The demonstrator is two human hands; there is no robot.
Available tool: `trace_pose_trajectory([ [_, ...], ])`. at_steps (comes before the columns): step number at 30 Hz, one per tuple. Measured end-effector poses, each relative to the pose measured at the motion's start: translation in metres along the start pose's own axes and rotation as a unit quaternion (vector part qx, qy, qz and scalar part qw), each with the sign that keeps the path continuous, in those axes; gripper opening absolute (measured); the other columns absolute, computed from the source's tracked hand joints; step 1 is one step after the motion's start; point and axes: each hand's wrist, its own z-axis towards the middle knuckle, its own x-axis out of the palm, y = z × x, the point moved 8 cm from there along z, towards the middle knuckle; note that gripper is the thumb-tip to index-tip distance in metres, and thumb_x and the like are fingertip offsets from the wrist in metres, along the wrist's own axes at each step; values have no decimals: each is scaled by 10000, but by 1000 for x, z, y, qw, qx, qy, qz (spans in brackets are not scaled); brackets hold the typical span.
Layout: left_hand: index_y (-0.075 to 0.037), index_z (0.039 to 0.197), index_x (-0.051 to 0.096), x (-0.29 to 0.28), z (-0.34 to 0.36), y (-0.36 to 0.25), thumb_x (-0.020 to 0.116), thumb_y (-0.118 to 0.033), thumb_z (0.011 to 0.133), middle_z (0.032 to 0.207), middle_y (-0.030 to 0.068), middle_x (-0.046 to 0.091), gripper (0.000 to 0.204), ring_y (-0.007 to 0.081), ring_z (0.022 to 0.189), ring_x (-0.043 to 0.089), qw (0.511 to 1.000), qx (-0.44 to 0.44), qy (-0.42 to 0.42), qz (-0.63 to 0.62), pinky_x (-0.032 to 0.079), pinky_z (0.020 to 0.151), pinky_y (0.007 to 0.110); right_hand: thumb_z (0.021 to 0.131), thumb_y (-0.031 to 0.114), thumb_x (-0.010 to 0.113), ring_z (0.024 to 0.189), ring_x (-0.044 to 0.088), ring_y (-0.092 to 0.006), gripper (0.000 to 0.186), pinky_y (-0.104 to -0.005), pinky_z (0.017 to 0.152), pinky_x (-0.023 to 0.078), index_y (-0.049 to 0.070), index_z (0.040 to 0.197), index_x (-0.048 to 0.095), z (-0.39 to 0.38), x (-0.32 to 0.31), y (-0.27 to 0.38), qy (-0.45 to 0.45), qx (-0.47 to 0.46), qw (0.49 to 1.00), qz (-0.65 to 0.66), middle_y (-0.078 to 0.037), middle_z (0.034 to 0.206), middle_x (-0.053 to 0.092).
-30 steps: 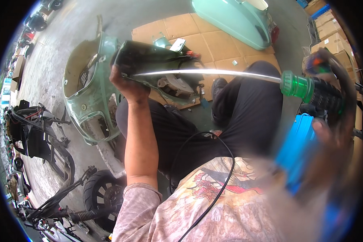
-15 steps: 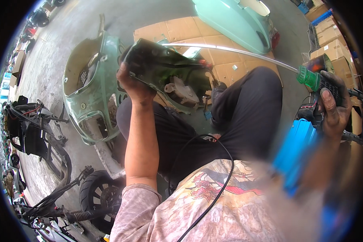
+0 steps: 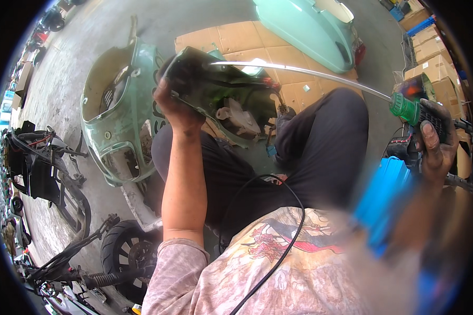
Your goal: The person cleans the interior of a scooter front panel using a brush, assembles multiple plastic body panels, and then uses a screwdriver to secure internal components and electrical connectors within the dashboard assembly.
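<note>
My left hand [image 3: 180,107] is closed on the left edge of a dark, hollow scooter body panel [image 3: 231,86] and keeps it tilted above my knee. Its inner side faces me, with a pale grey fitting in the lower part. At the right, my right hand [image 3: 435,137] grips a green-and-black hand tool [image 3: 406,108] with fingers wrapped round its body. From the tool a long, thin metal tube [image 3: 320,75] reaches leftward over the panel. The tube's tip lies across the panel's upper part; whether it touches I cannot tell.
A pale green scooter front shell [image 3: 102,128] stands at the left. Flattened cardboard [image 3: 299,58] lies ahead, bearing a pale green panel [image 3: 312,31]. A wheel [image 3: 123,254] and bare frame [image 3: 39,178] are left; boxes [image 3: 431,68] stand right. A black cable [image 3: 294,231] crosses my shirt.
The tube has dipped slightly, and its tip sits a little lower over the dark panel. My right hand has shifted slightly to the right and down with the tool; both grips are unchanged.
</note>
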Motion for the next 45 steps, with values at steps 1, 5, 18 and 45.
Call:
trace_pose_trajectory([
  [1,0,1226,506,3,1,4,513,-428,824,1094,139,575,587,267,1042,556,1000,-3,6,-4,449,933,400,842,229,636,565,393,-39,425,-176,526,297,-34,1168,565,-1,-3,2,0,4,1000,-4,-17,773,557],
  [5,2,1222,511,9,3,9,507,-440,823,1093,136,574,596,263,1031,554,1000,-8,10,-5,441,938,397,830,247,654,568,398,-42,448,-180,529,304,-34,1168,565,-3,-12,-1,19,12,1000,-8,-16,789,550],
  [18,-16,933,636,-1,8,1,456,-487,849,858,76,630,512,208,827,558,998,-56,-23,6,442,771,334,809,360,669,964,527,-204,512,-321,838,405,-17,1143,574,-17,-16,-6,139,5,990,-10,-146,1066,588],
  [45,-48,870,633,-19,6,-1,420,-466,880,810,63,628,469,183,755,556,987,-60,-146,27,446,711,318,727,401,744,601,436,-51,568,-190,536,315,-21,1074,586,-29,-11,-31,73,14,997,-22,-25,831,557],
])
